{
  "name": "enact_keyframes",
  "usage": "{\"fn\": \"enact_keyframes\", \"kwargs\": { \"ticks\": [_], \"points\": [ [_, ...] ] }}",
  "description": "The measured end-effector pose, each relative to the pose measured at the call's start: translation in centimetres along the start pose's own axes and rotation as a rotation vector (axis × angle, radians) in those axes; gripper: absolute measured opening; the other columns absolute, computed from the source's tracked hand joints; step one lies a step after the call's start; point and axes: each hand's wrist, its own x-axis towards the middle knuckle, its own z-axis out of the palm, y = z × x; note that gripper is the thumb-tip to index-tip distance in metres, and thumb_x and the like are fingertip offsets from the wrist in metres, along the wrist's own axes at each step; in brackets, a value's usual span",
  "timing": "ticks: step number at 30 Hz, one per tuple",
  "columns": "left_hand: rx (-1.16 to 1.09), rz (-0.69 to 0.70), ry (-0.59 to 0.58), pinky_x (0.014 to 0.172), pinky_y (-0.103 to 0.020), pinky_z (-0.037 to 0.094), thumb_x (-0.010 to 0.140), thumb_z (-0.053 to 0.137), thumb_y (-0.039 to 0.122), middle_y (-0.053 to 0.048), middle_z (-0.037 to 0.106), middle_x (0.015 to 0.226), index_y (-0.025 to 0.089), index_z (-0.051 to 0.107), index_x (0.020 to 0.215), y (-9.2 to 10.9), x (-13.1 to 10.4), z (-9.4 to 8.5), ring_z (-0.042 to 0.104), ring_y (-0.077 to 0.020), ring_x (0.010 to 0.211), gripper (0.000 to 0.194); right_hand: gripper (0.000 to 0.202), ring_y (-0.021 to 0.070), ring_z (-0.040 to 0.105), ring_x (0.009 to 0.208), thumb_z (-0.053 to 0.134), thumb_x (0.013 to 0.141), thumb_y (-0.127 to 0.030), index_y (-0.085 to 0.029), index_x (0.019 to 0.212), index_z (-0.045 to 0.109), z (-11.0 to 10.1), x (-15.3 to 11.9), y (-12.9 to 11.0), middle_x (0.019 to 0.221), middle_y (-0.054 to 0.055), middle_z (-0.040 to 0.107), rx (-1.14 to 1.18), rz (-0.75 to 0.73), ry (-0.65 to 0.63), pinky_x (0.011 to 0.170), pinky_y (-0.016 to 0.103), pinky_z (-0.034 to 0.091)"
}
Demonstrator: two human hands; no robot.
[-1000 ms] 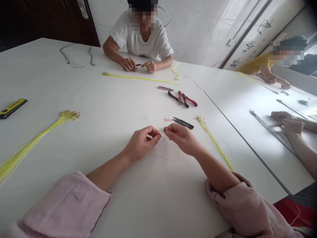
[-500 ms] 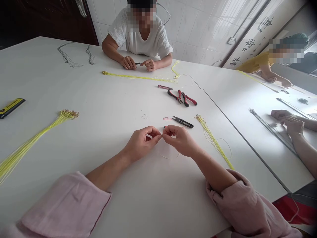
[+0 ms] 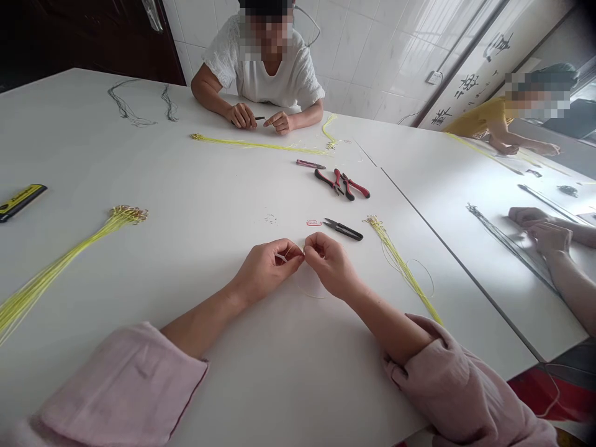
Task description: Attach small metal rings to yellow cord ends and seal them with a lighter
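Note:
My left hand pinches a thin pale cord, its fingertips meeting those of my right hand. My right hand is closed in a pinch at the same spot, on the cord. The cord loops faintly below both hands, over the white table; its part between the fingertips is too small to make out. Just beyond my right hand lie black thread snips and a small red-marked item. A yellow cord bundle lies to the right, with a thin loop beside it.
Another yellow bundle and a yellow-black case lie left. Red-black pliers and a pink tool lie ahead. A person sits opposite; another person's hands rest at right beside dark cords.
My right hand has shifted slightly left and turned, its fingers more curled. A strand now shows across my left fingers. The hanging loop looks smaller on its right side.

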Motion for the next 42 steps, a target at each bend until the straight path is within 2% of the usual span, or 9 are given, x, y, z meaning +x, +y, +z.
{"fn": "enact_keyframes", "kwargs": {
  "ticks": [11,17,21,25,27,30,34,36,42],
  "points": [
    [0.016,0.019,0.042,0.059,-0.024,0.044,0.083,0.053,0.039,0.001,0.061,0.084,0.021,0.059,0.081,-0.3,0.0,-0.2,0.056,-0.0127,0.069,0.019,0.009,0.0084,0.029,0.053,0.044,0.079,-0.021,-0.020,0.071,0.040,0.0,-0.2,0.0,0.061,-0.006,0.035,-0.034,0.010,-0.034,0.048,0.023,0.025],
    [0.006,-0.004,0.039,0.052,-0.022,0.037,0.081,0.055,0.035,0.002,0.057,0.076,0.020,0.055,0.075,0.0,0.0,-0.2,0.047,-0.0100,0.060,0.017,0.010,0.0098,0.037,0.057,0.045,0.082,-0.023,-0.020,0.073,0.044,-0.9,0.4,-0.1,0.066,-0.004,0.043,-0.037,-0.047,-0.059,0.053,0.024,0.031],
    [-0.010,-0.013,0.061,0.052,-0.023,0.033,0.081,0.056,0.037,0.003,0.052,0.073,0.019,0.053,0.072,-0.2,0.1,-0.4,0.042,-0.0093,0.058,0.020,0.009,0.0152,0.050,0.074,0.048,0.085,-0.023,-0.020,0.084,0.056,-2.5,2.0,0.5,0.086,0.003,0.059,-0.342,-0.200,0.103,0.068,0.030,0.039],
    [-0.066,-0.009,0.041,0.054,-0.024,0.033,0.081,0.056,0.039,0.003,0.047,0.070,0.020,0.052,0.071,-0.4,0.2,-0.8,0.040,-0.0099,0.058,0.022,0.022,0.0241,0.052,0.097,0.049,0.088,-0.020,-0.021,0.106,0.062,-3.2,3.9,1.8,0.108,0.010,0.062,-0.797,-0.359,0.083,0.083,0.039,0.037],
    [-0.101,-0.007,0.037,0.060,-0.025,0.037,0.081,0.057,0.040,0.002,0.048,0.072,0.019,0.053,0.072,-0.3,0.3,-0.9,0.044,-0.0110,0.063,0.023,0.023,0.0257,0.052,0.100,0.047,0.091,-0.021,-0.021,0.106,0.063,-3.1,4.5,2.1,0.107,0.010,0.063,-0.897,-0.374,0.059,0.084,0.040,0.036],
    [-0.174,-0.003,0.049,0.073,-0.029,0.042,0.081,0.058,0.041,0.001,0.052,0.077,0.019,0.054,0.072,-0.2,0.5,-1.1,0.049,-0.0133,0.074,0.024,0.026,0.0245,0.054,0.098,0.041,0.094,-0.024,-0.021,0.101,0.066,-3.0,4.5,1.7,0.102,0.008,0.066,-0.903,-0.336,0.032,0.083,0.040,0.036],
    [-0.255,-0.019,0.067,0.083,-0.032,0.043,0.080,0.060,0.042,-0.001,0.053,0.078,0.018,0.056,0.073,-0.3,0.7,-1.3,0.051,-0.0145,0.080,0.025,0.023,0.0238,0.055,0.099,0.054,0.088,-0.033,-0.021,0.105,0.064,-3.4,3.3,0.7,0.107,0.008,0.064,-0.846,-0.246,-0.062,0.084,0.038,0.037],
    [-0.279,-0.025,0.071,0.084,-0.032,0.044,0.079,0.060,0.041,0.000,0.053,0.077,0.017,0.056,0.072,-0.3,0.8,-1.3,0.051,-0.0141,0.079,0.025,0.021,0.0231,0.056,0.097,0.057,0.085,-0.031,-0.020,0.101,0.065,-3.6,2.7,0.7,0.106,0.008,0.063,-0.854,-0.229,-0.103,0.082,0.036,0.039],
    [-0.322,-0.034,0.080,0.086,-0.033,0.044,0.078,0.061,0.040,0.001,0.053,0.076,0.018,0.056,0.071,-0.3,0.7,-1.5,0.051,-0.0133,0.078,0.024,0.018,0.0213,0.057,0.083,0.045,0.084,-0.017,-0.016,0.087,0.062,-3.2,3.0,1.9,0.090,0.010,0.063,-0.909,-0.288,0.045,0.066,0.031,0.037]
  ]
}}
